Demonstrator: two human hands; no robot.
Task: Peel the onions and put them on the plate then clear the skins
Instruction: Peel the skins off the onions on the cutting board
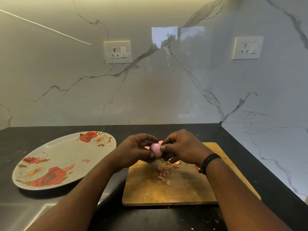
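both hands, left hand [133, 151] and right hand [180, 150], pinch one onion [155, 150] above the cutting board [183, 189].

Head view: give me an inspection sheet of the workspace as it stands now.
Surface: dark countertop, small flecks scattered on it.
Job's things: peeled pinkish onion held above the wooden cutting board; floral plate to the left, no onion on it; skins lie on the board.
Clutter: nothing seen beyond the skin scraps.
Hands: left hand grips the onion; right hand pinches at its side with its fingers; black band on the right wrist.
Cables: nothing seen.
Surroundings: marble-look wall with two sockets, left socket and right socket, nothing plugged in.
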